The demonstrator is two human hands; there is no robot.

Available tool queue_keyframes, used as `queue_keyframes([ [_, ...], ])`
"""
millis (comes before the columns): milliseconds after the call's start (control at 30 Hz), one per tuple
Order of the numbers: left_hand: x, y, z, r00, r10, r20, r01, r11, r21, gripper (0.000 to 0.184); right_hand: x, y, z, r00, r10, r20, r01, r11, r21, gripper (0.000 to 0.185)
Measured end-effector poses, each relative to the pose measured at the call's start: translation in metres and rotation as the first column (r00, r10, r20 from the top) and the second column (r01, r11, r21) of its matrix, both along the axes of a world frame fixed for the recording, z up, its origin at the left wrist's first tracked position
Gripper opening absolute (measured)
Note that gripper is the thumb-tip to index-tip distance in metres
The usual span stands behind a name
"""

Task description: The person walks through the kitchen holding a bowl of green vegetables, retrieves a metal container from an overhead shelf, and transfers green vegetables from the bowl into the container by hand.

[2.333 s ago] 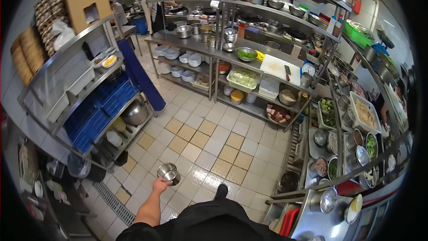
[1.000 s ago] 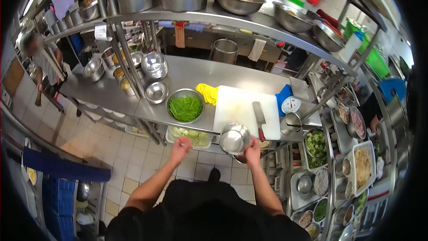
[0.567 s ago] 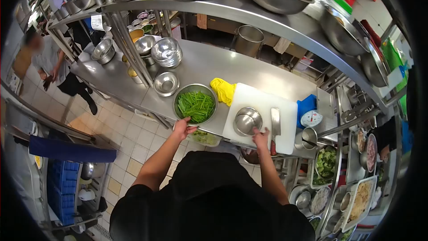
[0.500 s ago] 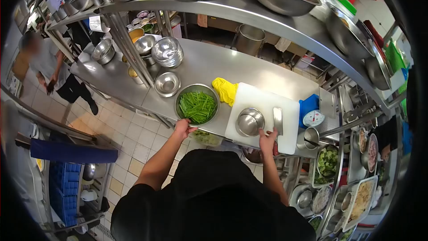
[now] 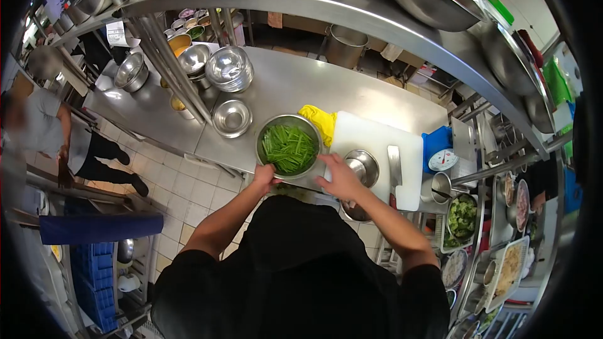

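A steel bowl (image 5: pixel 259 152) of cut green stalks (image 5: pixel 289 149) sits at the counter's front edge. My left hand (image 5: pixel 265 176) is closed on its near-left rim. Beside its right rim is my right hand (image 5: pixel 341 179), fingers stretched toward the bowl; whether they touch it I cannot tell. Behind that hand, a smaller steel bowl (image 5: pixel 369 166), partly hidden, rests on the white cutting board (image 5: pixel 377 132). A cleaver (image 5: pixel 394 166) lies on the board to the right. A yellow cloth (image 5: pixel 320 124) lies between the large bowl and the board.
Stacked steel bowls (image 5: pixel 229 70) and a single bowl (image 5: pixel 232 118) stand left on the counter. A kitchen scale (image 5: pixel 442 159) and a steel pot (image 5: pixel 436 187) are at the right. A shelf (image 5: pixel 282 6) with large pots spans overhead. A person (image 5: pixel 47 119) stands at left.
My right hand has left the small bowl and cleaver and moved left to the bowl of greens. That bowl has shifted slightly right, closer to the cloth. The person at left has moved.
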State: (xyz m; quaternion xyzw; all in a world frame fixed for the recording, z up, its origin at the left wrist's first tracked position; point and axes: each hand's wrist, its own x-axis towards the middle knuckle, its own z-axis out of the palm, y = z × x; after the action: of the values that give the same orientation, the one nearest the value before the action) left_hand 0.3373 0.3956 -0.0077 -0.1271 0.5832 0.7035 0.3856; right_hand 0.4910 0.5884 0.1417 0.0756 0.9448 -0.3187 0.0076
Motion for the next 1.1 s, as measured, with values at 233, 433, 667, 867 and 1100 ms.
queue_keyframes([
  [233, 0.027, 0.012, -0.005, 0.996, -0.091, 0.007, 0.089, 0.989, 0.119, 0.062, -0.099, -0.037, -0.071, 0.911, -0.105, 0.399, -0.093, 0.89, 0.446, 0.114],
  [433, 0.02, 0.006, 0.002, 0.994, -0.065, -0.088, 0.067, 0.998, 0.016, 0.049, -0.089, -0.027, -0.091, 0.965, -0.058, 0.255, -0.038, 0.934, 0.356, 0.068],
  [667, 0.014, 0.009, 0.03, 0.995, -0.101, -0.025, 0.101, 0.995, 0.026, 0.042, -0.084, -0.009, -0.072, 0.998, 0.002, 0.069, -0.019, 0.969, 0.247, 0.039],
  [867, 0.012, 0.019, 0.001, 0.986, -0.166, 0.009, 0.166, 0.985, 0.037, 0.052, -0.078, -0.004, -0.059, 0.997, -0.078, 0.008, 0.076, 0.985, 0.154, 0.039],
  [1100, 0.022, 0.022, 0.001, 0.987, -0.161, -0.019, 0.162, 0.987, 0.019, 0.039, -0.072, -0.004, -0.056, 0.997, -0.081, 0.002, 0.079, 0.986, 0.147, 0.046],
])
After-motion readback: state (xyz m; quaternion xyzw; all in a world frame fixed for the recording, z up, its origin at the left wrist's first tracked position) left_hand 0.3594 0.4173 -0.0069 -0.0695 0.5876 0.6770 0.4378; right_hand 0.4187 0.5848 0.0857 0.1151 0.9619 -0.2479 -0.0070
